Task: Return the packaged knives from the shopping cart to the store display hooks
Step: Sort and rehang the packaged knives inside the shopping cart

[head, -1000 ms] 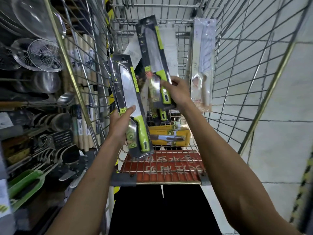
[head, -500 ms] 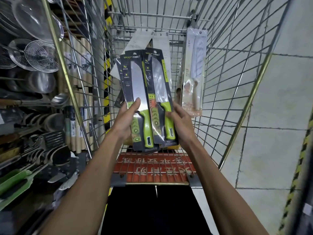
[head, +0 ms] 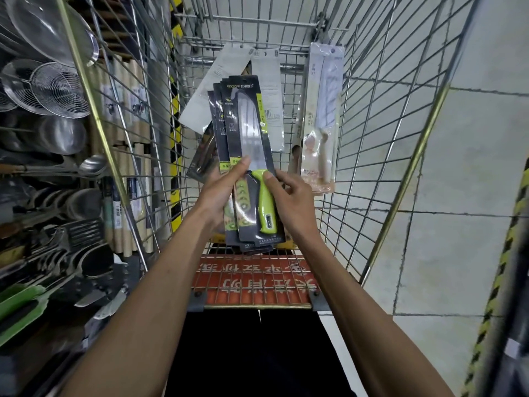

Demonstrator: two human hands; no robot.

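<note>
Few knife pkgs (head: pixel 322 110) in cart (head: pixel 257 306), stack (head: pixel 249 133) in hands (head: pixel 220 193) (head: pixel 292 202)

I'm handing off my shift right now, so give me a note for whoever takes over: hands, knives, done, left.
Left hand grips the stack of green-handled knife packs from its left, thumb on the front.
Right hand pinches the stack's right edge.
The stack is held above the shopping cart. A white knife pack leans on the cart's right wall, with pale packs behind the stack.
Done: green packs gathered in hand.
Left: hang every pack on the display hooks.
</note>
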